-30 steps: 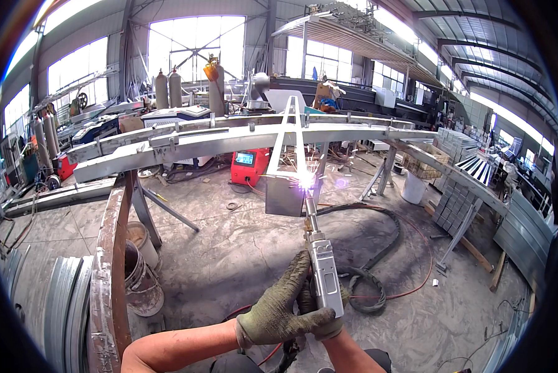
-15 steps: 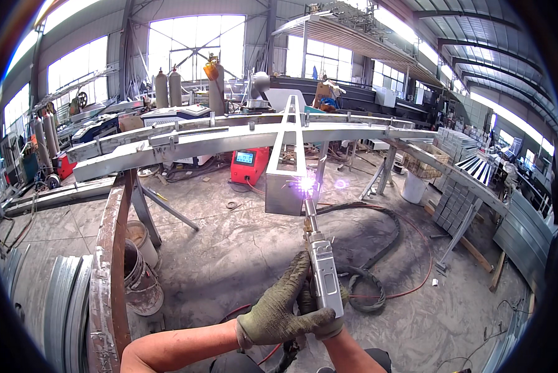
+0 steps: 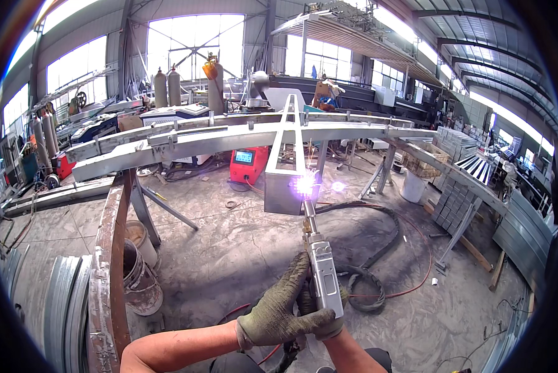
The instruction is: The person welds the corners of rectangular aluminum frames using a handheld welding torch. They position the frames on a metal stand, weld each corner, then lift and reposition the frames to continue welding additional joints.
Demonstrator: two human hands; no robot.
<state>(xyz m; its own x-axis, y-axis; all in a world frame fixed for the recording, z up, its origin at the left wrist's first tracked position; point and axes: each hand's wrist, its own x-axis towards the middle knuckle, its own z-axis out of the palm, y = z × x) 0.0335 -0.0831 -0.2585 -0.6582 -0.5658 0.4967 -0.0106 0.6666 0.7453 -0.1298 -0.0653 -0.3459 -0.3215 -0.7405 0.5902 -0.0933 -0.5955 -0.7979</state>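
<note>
A silver welding gun (image 3: pixel 324 273) points away from me, its narrow nozzle against the right edge of a metal frame's end. Bright violet-white glare and sparks hide the exact contact spot. My left hand (image 3: pixel 279 311), in a green work glove, is closed around the gun's left side and rear. Mostly hidden behind the gun, my gloved right hand (image 3: pixel 330 328) grips it from below and the right. The long, narrow frame (image 3: pixel 284 194) of rectangular tubing lies across the horizontal beams, its near end jutting toward me.
Galvanized beams (image 3: pixel 223 142) span the middle on stands. A red machine with a screen (image 3: pixel 249 165) stands behind the frame. Thick black hose (image 3: pixel 378 298) and a red cable curl over the floor at right. At left are a rusty beam (image 3: pixel 108 267) and buckets (image 3: pixel 143 286).
The glare at the nozzle has grown, and sparks fly up higher. Both hands keep their hold on the welding gun, which has barely moved.
</note>
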